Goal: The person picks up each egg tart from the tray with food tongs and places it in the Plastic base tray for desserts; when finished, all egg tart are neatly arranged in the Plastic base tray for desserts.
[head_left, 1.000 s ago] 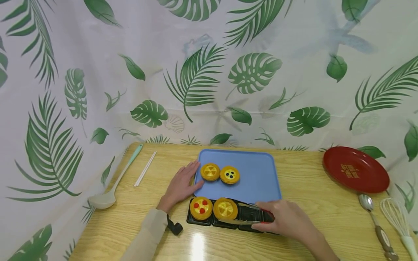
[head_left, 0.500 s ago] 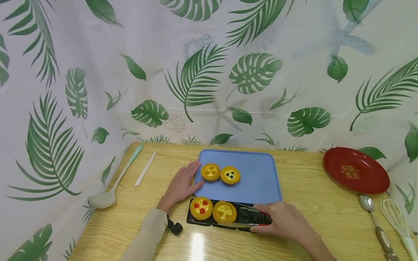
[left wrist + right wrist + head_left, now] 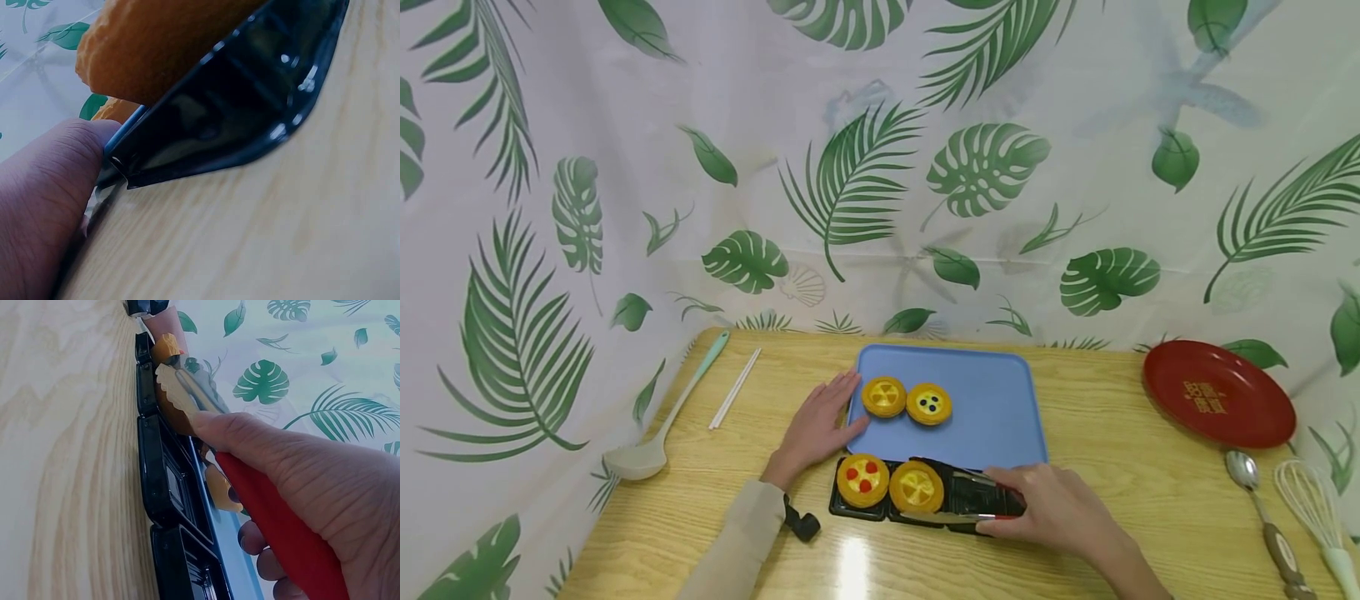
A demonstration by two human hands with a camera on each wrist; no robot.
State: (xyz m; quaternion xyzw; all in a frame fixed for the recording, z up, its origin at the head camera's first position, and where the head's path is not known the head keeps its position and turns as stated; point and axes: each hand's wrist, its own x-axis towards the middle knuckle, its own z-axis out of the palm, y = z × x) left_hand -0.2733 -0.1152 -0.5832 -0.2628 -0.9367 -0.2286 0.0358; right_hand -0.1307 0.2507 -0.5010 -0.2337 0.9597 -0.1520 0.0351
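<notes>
My right hand [image 3: 1056, 510] grips red-handled tongs [image 3: 275, 519]. Their metal arms lie on either side of an egg tart [image 3: 916, 488] with wedge-shaped topping, which sits in the second compartment of a black tray [image 3: 976, 498]. At the tray's left end is a tart with red toppings [image 3: 862, 481]. The left hand [image 3: 816, 427] rests, fingers extended, at the left edge of a blue tray [image 3: 992, 400]; its thumb appears beside the black tray in the left wrist view. On the blue tray are a wedge-topped tart [image 3: 883, 397] and one with dark dots [image 3: 928, 404].
A ladle [image 3: 638, 460] and white chopsticks [image 3: 734, 389] lie to the left. On the right are a red plate [image 3: 1217, 392], a spoon [image 3: 1242, 468] and a whisk [image 3: 1307, 496]. A leaf-patterned cloth [image 3: 880, 192] hangs behind the wooden table [image 3: 1097, 417].
The tongs' arms have spread apart around the wedge-topped tart, which has dropped slightly into its compartment. My left hand has stayed put.
</notes>
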